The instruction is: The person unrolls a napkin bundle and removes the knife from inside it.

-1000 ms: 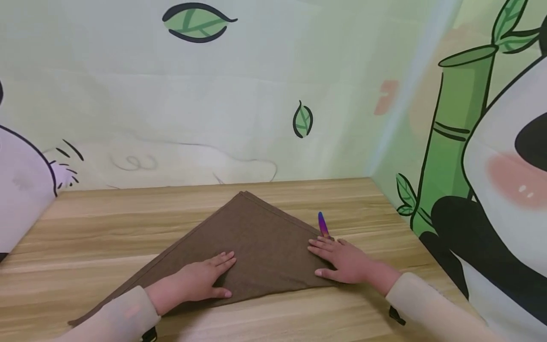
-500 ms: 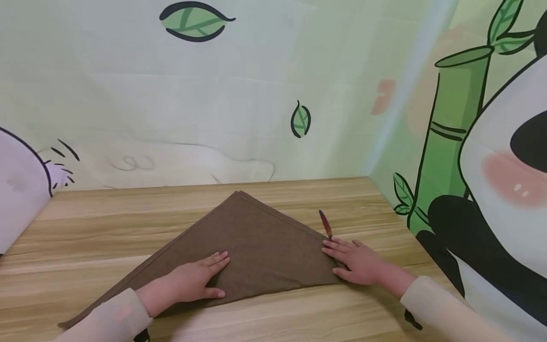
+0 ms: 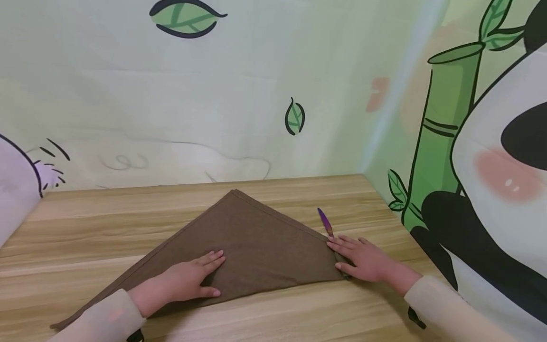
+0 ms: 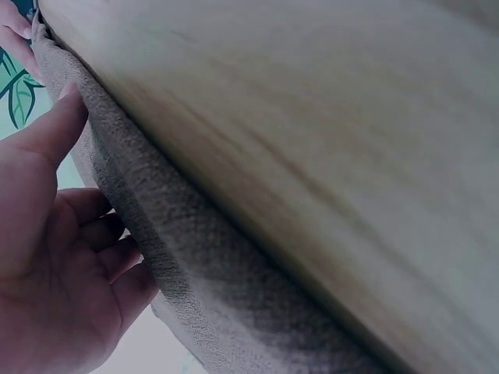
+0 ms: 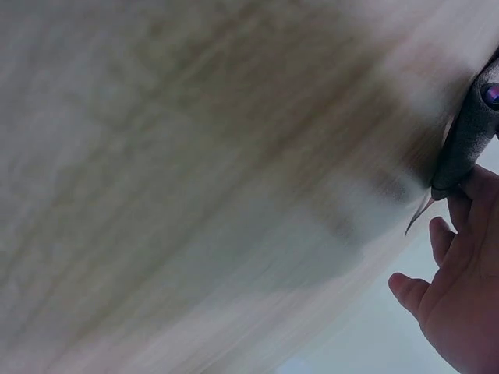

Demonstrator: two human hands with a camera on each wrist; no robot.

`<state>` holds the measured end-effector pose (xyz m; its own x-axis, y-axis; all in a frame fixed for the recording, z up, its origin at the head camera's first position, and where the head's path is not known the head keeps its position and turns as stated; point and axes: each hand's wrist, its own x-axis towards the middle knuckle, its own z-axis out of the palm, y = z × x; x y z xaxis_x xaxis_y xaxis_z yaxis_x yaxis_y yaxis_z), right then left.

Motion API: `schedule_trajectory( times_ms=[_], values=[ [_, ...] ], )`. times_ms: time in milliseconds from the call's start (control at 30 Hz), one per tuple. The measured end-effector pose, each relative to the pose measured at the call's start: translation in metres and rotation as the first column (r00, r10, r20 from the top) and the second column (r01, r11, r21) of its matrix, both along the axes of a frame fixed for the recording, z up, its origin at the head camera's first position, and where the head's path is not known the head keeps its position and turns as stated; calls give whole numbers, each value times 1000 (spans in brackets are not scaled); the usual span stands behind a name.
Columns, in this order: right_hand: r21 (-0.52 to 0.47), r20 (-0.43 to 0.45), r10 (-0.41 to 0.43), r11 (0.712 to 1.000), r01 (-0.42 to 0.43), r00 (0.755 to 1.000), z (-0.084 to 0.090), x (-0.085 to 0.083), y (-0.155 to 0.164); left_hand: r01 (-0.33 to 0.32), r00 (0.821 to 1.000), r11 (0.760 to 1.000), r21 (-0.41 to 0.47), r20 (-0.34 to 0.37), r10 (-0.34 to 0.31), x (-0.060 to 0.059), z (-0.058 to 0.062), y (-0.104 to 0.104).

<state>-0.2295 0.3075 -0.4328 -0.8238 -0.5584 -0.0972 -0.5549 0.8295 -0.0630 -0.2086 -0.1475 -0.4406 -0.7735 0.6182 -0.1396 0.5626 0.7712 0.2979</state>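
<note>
Outward from the straight, slightly spread fingers point(image 3: 339, 244) of the right hand point(image 3: 363, 261), the brown cloth point(image 3: 256, 242) lies leftward, its right corner touching them. The left hand point(image 3: 188, 281) presses flat, fingers straight, on the cloth's near middle. Folded into a triangle, its long edge runs left-right across the desk point(image 3: 107, 218), apex away.

The brown cloth point(image 3: 252, 251) has its right corner hidden under the right hand point(image 3: 363, 261), lower right of the head view. Both wrist views show the bench point(image 4: 327, 140) blurred. The left sleeve point(image 3: 98, 320) is cut off at the bottom edge.
</note>
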Motion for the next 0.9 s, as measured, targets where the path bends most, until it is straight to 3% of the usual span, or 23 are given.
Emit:
schedule_trajectory(
  times_ms=[267, 467, 700, 900],
  values=[
    [-30, 22, -6, 1000, 6, 1000, 5, 2, 2, -4, 1000, 1000, 17, 29, 3, -1, 2, -4],
    [-39, 2, 35, 999, -35, 999, 7, 4, -4, 8, 1000, 1000, -17, -13, -8, -3, 5, 7],
    [-17, 19, 127, 992, -126, 992, 5, 18, -18, 118, 988, 993, -30, -96, -120, 5, 5, 36],
    [13, -44, 104, 994, -104, 994, 4, 24, -15, 124, 992, 992, -31, -35, -125, 3, 8, 39]
  ],
)
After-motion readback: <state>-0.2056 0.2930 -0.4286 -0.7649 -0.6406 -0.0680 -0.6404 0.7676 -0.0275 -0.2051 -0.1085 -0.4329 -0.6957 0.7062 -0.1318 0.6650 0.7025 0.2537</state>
